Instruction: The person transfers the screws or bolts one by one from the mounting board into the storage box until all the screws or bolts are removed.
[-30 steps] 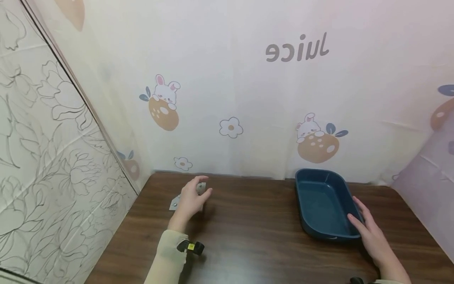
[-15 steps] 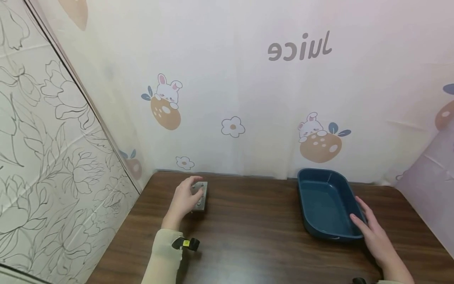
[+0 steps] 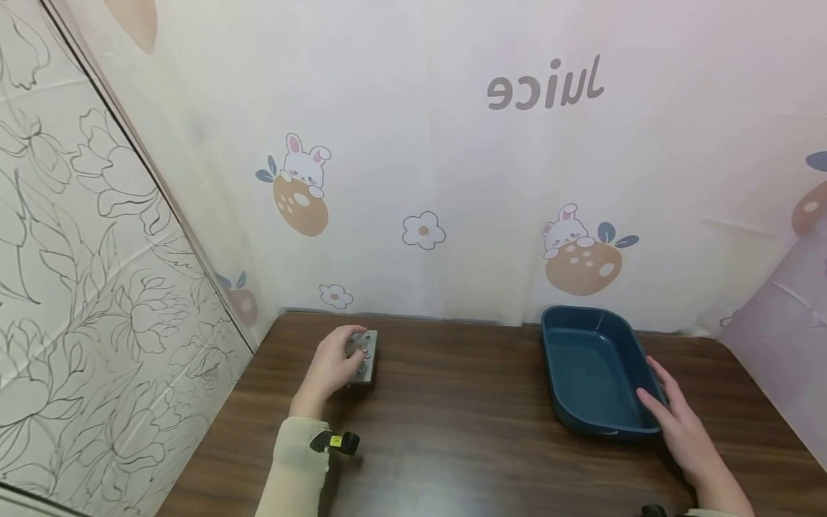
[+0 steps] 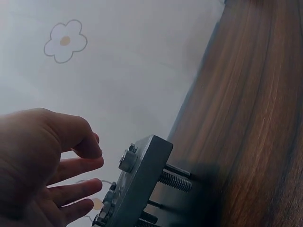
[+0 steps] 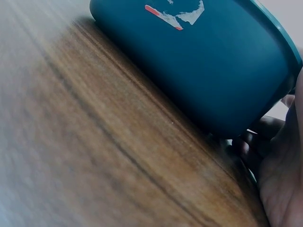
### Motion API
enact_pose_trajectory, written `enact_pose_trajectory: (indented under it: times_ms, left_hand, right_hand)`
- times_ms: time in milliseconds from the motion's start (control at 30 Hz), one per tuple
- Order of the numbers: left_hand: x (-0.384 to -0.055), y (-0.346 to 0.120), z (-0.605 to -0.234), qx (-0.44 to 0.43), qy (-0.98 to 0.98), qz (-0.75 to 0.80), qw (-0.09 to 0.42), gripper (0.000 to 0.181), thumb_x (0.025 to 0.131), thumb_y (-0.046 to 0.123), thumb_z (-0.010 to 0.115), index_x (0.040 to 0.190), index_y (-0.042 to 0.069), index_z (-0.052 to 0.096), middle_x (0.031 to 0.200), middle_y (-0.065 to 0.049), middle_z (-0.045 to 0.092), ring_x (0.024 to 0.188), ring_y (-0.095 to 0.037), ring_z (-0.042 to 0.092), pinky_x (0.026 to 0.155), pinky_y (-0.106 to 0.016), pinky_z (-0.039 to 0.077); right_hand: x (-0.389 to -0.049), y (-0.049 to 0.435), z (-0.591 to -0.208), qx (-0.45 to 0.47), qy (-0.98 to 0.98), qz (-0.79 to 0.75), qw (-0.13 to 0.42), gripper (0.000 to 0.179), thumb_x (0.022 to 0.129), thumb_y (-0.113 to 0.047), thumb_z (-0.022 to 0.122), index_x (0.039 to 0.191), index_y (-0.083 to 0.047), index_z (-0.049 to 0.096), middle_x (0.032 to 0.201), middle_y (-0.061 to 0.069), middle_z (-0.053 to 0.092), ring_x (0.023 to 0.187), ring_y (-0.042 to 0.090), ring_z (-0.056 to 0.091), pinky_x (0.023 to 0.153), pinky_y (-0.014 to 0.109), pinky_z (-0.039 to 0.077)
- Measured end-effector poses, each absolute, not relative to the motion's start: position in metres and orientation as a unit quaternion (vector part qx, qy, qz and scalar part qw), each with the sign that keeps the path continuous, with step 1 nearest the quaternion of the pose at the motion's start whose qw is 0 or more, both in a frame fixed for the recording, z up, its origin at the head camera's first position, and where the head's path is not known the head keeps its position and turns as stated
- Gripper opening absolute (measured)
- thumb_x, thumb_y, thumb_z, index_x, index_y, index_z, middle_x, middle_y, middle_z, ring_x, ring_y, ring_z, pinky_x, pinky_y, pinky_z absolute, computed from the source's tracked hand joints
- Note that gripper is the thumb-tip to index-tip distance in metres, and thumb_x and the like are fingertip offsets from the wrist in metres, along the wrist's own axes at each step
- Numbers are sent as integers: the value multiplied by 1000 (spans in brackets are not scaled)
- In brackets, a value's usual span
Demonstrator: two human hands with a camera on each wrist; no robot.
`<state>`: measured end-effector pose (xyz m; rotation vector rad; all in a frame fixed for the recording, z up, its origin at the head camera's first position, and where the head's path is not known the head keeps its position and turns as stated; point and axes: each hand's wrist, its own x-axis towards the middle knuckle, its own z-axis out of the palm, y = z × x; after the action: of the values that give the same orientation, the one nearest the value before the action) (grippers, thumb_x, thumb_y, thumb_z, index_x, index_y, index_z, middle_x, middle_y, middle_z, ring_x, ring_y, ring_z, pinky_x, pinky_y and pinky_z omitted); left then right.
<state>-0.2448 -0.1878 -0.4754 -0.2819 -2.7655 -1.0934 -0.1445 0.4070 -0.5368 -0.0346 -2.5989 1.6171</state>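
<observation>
A grey metal plate with several bolts (image 3: pixel 371 359) lies at the back left of the table. My left hand (image 3: pixel 328 368) hovers over its left part and hides it, fingers loosely bent. The left wrist view shows those fingertips (image 4: pixel 94 161) apart from the bolt heads on the plate (image 4: pixel 137 182), with threaded shanks sticking out underneath. At the right is a deep blue rectangular baking dish (image 3: pixel 588 380). My right hand (image 3: pixel 683 434) grips its right side, thumb over the rim. In the right wrist view, its other fingers (image 5: pixel 253 146) curl at the dish's lower edge.
Dark wood-grain table (image 3: pixel 452 416) lies between the plate and the dish. Close behind it hangs a printed cloth backdrop (image 3: pixel 478 273). A flower-patterned panel (image 3: pixel 129 345) borders the left side. A torn sticker (image 5: pixel 175 16) clings to the dish's outer wall.
My left hand has shifted left across the metal plate, uncovering its right part and covering its left. The plate stays in place; my right hand keeps its grip on the baking dish.
</observation>
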Motion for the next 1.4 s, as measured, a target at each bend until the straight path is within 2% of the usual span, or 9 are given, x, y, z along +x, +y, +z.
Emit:
enact_pose_trajectory:
  times_ms: [500, 800, 1400]
  left_hand:
    - [-245, -191, -479, -93, -926, -359, 71, 39, 96, 6, 72, 135, 7, 73, 147, -15, 66, 140, -36, 60, 117, -59, 47]
    - [-246, -191, -482, -92, -928, -356, 53, 32, 98, 7, 72, 129, 10, 76, 153, -18, 61, 146, -39, 55, 119, -60, 45]
    - [-247, -192, -485, -94, -929, -357, 35, 23, 99, 6, 74, 121, 11, 80, 155, -17, 60, 146, -43, 54, 117, -65, 45]
  right_hand:
    - [-145, 408, -536, -21, -853, 521, 31, 76, 119, -37, 40, 176, -21, -8, 178, 28, -15, 158, 60, -20, 114, 88, -11]
    - [-144, 407, -536, -20, -851, 523, 37, 76, 119, -36, 40, 176, -20, -7, 178, 28, -13, 158, 60, -19, 115, 87, -12]
    - [-145, 406, -531, -33, -856, 516, 22, 78, 119, -40, 40, 175, -18, -10, 177, 30, -14, 157, 63, -17, 112, 90, -9]
